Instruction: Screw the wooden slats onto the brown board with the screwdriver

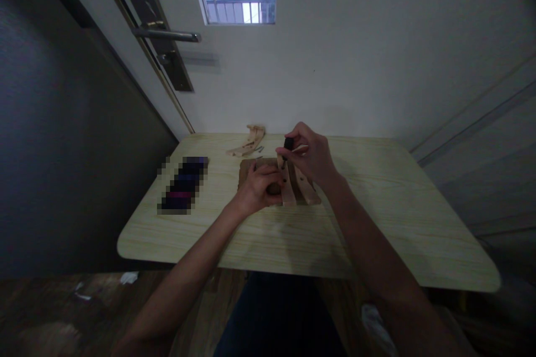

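A small wooden assembly (293, 189) of light strips on a darker board lies at the middle of a pale wooden table (377, 223). My left hand (257, 185) is closed on its left side, pressing the board down. My right hand (312, 156) pinches a small black-handled screwdriver (287, 150) held upright, tip down on one of the light strips. The tool's tip is mostly hidden by my fingers.
More curved wooden pieces (249, 142) and a few small screws lie at the table's far edge. A blurred dark object (184, 184) rests on the left of the table. A door with a metal handle (167, 34) stands at the left, a white wall behind.
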`<state>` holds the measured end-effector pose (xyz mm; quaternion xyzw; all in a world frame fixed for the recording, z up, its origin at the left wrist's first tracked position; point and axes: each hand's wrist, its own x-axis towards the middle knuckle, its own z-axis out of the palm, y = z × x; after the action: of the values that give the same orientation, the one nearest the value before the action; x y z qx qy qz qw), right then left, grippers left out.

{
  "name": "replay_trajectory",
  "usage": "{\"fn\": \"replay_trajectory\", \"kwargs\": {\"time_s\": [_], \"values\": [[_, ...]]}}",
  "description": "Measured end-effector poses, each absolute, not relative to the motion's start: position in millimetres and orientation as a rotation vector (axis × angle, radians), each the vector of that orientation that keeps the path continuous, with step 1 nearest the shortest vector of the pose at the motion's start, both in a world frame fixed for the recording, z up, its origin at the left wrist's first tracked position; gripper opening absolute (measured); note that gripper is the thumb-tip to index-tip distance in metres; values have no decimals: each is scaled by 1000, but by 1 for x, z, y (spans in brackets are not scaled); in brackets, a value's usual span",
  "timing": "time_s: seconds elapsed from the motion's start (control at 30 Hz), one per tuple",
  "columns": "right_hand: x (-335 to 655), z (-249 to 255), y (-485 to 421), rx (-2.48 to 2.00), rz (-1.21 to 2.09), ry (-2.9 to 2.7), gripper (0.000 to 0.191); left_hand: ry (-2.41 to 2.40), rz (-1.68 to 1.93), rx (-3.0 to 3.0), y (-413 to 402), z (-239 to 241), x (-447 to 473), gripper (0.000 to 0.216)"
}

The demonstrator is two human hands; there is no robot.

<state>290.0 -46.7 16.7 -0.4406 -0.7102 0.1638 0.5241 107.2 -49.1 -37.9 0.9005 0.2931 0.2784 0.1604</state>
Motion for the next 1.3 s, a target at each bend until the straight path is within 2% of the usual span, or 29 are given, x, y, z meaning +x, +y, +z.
{"fn": "replay_trajectory", "kwargs": {"time_s": [0.37,0.57,0.73,0.97,1.17,1.3], "values": [[292,16,-46,-1089,375,-1736,48,827,803,2553,-48,-40,107,21],[298,21,-50,-1011,496,-1852,36,826,771,2529,-50,-38,107,20],[300,23,-50,-992,530,-1851,35,843,760,2512,-50,-36,108,21],[295,17,-47,-1116,334,-1747,46,843,766,2510,-50,-37,108,19],[290,23,-49,-1082,218,-1952,37,844,761,2499,-49,-37,108,20],[297,31,-53,-956,262,-2053,36,862,744,2497,-49,-37,108,21]]}}
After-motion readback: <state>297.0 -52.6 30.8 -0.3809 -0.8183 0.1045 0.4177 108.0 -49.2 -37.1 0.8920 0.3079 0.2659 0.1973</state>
